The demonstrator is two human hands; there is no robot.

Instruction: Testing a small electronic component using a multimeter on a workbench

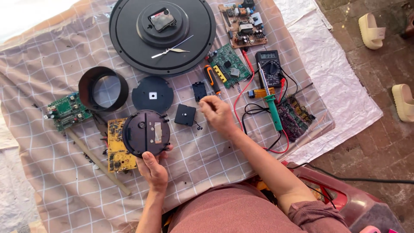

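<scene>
My left hand (153, 169) grips a round dark device (146, 132) by its near edge and holds it up over a yellow circuit board (117, 146). My right hand (218, 114) hovers over the checked cloth (207, 159) with fingers pinched together; whether something small sits between them cannot be told. It is close to a small black square module (185, 114), another black part (199, 91) and an orange-handled screwdriver (211, 80).
A large black clock back (129, 43) with loose hands lies at the top. Around it are a black ring (103, 88), a black disc (152, 94), green circuit boards (67, 111), a multimeter (268, 67), a green soldering iron (271, 105) and a wooden stick (98, 162).
</scene>
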